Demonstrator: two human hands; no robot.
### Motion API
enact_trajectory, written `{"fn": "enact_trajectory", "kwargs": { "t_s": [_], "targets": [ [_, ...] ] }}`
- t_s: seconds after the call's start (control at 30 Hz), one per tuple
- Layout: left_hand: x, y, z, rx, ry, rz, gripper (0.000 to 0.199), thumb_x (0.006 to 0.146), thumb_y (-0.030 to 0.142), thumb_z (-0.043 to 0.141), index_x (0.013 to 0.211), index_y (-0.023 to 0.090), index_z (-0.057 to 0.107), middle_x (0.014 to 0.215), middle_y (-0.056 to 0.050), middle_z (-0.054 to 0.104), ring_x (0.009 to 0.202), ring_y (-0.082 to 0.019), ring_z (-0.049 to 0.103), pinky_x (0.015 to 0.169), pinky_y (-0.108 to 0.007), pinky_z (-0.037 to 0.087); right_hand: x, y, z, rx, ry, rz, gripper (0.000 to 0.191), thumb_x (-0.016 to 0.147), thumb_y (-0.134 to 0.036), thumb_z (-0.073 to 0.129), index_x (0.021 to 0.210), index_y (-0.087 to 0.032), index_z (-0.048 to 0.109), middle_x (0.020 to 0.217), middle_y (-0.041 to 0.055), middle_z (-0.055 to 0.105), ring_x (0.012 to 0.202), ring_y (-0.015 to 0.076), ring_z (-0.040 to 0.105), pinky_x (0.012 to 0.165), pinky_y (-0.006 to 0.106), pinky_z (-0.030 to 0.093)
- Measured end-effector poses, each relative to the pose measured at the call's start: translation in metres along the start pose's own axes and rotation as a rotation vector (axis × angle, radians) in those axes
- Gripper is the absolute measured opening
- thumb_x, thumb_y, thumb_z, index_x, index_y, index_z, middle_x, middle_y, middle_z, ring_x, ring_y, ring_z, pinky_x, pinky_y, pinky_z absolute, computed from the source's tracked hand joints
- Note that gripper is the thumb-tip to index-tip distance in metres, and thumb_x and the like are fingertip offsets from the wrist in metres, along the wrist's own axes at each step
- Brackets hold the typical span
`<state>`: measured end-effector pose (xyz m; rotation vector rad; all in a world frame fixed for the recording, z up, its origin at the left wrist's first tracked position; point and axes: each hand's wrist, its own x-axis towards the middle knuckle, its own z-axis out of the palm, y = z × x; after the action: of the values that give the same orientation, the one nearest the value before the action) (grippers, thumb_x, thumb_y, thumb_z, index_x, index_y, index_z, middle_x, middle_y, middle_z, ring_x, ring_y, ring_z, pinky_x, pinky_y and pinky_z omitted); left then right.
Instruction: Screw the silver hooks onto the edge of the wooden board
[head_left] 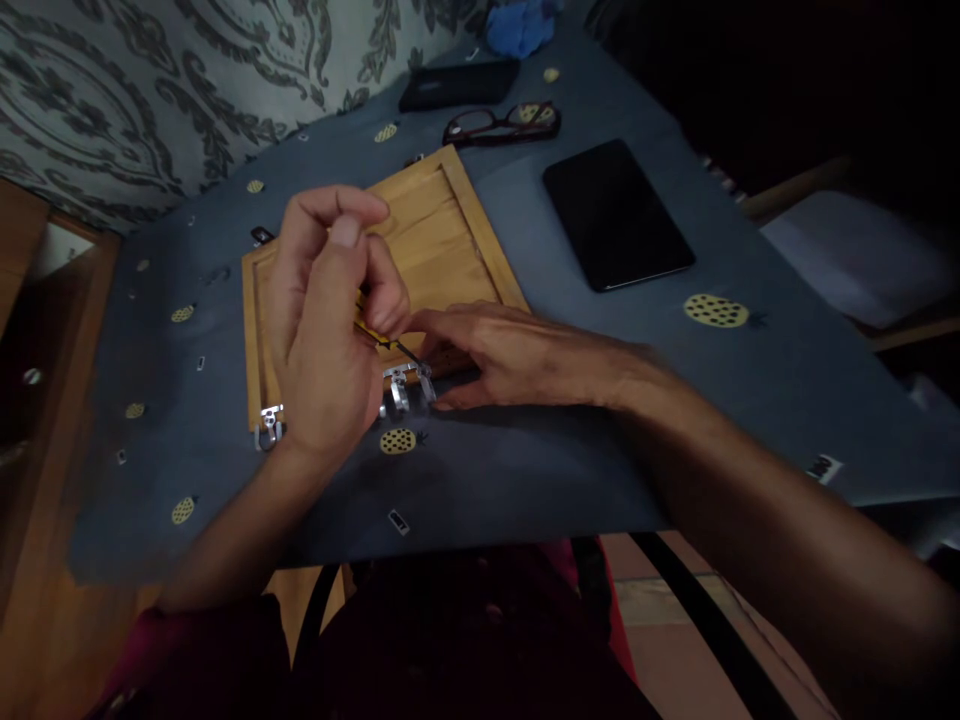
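Note:
A wooden panel (435, 230) with a raised frame lies on the cloth-covered table. Along its near edge sit metal hinges (400, 388), with another metal hinge (270, 425) at its left corner. My left hand (330, 310) is closed around a yellow-and-black screwdriver (373, 325), its thin shaft slanting down to the right toward the hinge by my right fingers. Beside that hinge, my right hand (495, 355) rests at the panel's near edge, thumb and fingers bent around it. What its fingertips grip is partly hidden.
A black tablet (619, 215) lies right of the panel. Eyeglasses (502, 124), a dark case (459, 85) and a blue crumpled cloth (521, 28) are at the back. A patterned curtain (172, 90) borders the table's far left side.

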<state>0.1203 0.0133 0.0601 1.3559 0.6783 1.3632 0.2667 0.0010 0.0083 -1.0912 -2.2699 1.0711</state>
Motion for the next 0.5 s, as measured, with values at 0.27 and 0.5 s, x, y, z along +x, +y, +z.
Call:
{"fn": "enact_trajectory", "kwargs": {
  "t_s": [0.27, 0.5],
  "targets": [
    [0.004, -0.0033, 0.0031, -0.066, -0.038, -0.048, 0.019, 0.083, 0.013, 0.049, 0.074, 0.022, 0.063, 0.043, 0.008, 0.019, 0.04, -0.008, 0.007, 0.039, -0.024, 0.01, -0.0002, 0.0046, 0.0021, 0.02, 0.027, -0.026, 0.063, 0.08, -0.031, 0.074, 0.137, -0.024, 0.049, 0.105, 0.0047, 0.067, 0.091, 0.0211, 0.064, 0.077, 0.032, 0.049],
    [0.0086, -0.0048, 0.001, -0.018, -0.086, -0.056, 0.018, 0.08, 0.012, 0.05, 0.074, 0.023, 0.063, 0.042, 0.008, 0.018, 0.038, -0.008, 0.009, 0.038, -0.025, 0.012, -0.0001, 0.004, 0.0012, -0.032, 0.032, -0.017, 0.038, 0.08, -0.032, 0.073, 0.113, -0.021, 0.059, 0.1, 0.0043, 0.067, 0.088, 0.0203, 0.063, 0.074, 0.031, 0.047]
  ]
}}
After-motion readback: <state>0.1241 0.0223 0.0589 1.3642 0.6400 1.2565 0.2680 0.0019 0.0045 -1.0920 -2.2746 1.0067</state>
